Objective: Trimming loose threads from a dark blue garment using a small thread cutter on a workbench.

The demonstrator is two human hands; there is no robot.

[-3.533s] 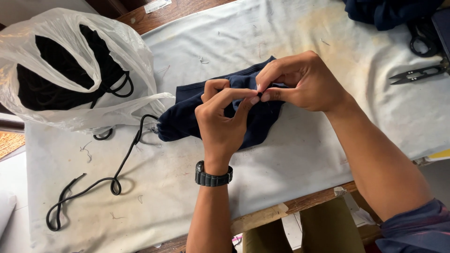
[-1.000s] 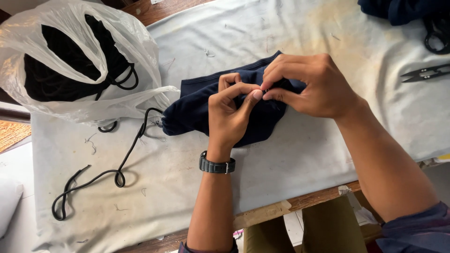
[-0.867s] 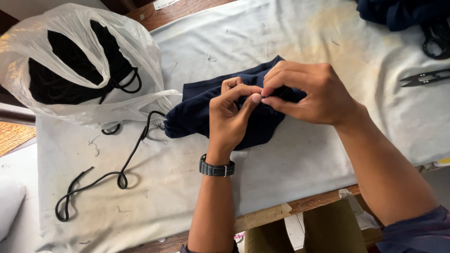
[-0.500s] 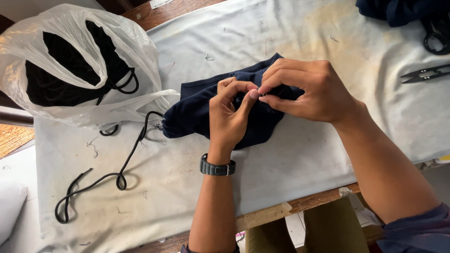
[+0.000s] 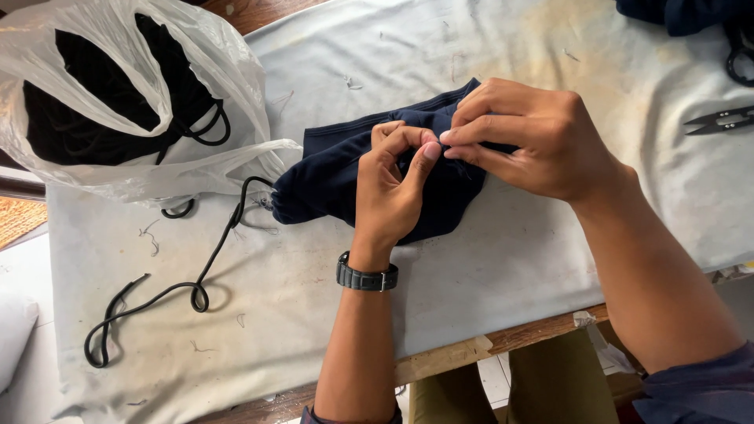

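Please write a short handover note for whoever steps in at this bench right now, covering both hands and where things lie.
Left hand: fingertips pinched on the navy fabric piece, watch on the wrist.
Right hand: pinching the same spot from the other side, fingertips meeting the left's.
The fabric lies on the white cloth-covered table. A black drawstring cord runs from its left end across the cloth.
Plastic bag of black cords sits far left; thread snips lie far right, untouched.
Done: cord reaches the fabric's left end. Left: whatever the fingers are working at the pinch point; too small to tell.
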